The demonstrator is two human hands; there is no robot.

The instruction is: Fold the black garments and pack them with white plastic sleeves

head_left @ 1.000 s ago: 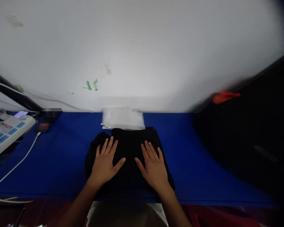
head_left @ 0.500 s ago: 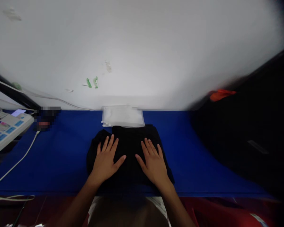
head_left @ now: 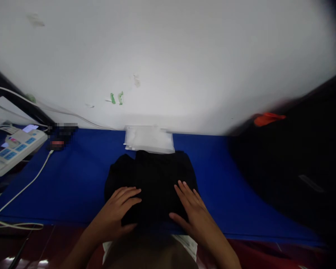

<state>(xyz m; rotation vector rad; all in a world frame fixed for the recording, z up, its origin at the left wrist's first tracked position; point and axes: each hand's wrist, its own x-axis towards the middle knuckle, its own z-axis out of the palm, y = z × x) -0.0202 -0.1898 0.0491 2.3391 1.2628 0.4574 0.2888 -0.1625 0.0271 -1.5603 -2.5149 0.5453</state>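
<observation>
A black folded cloth (head_left: 156, 179) lies on the blue table surface (head_left: 218, 179), near its front edge. On the cloth's left part rests my left hand (head_left: 116, 211), its fingers extended to the right and the thumb apart from them. My right hand (head_left: 192, 209) lies over the cloth's right side, fingers stretched forward and thumb spread. Neither hand grips anything. Just behind the cloth is a stack of clear plastic bags (head_left: 149, 139) by the wall.
At the left are a white power strip (head_left: 16, 151), a white cable (head_left: 30, 183) and a pixelated dark item (head_left: 62, 136). A large black object (head_left: 296, 160) with an orange piece (head_left: 268, 118) fills the right. A pale wall (head_left: 184, 67) stands behind the table.
Both my hands have slid back over the cloth toward me. My left hand has turned, so its fingers point more to the right. The view has shifted slightly.
</observation>
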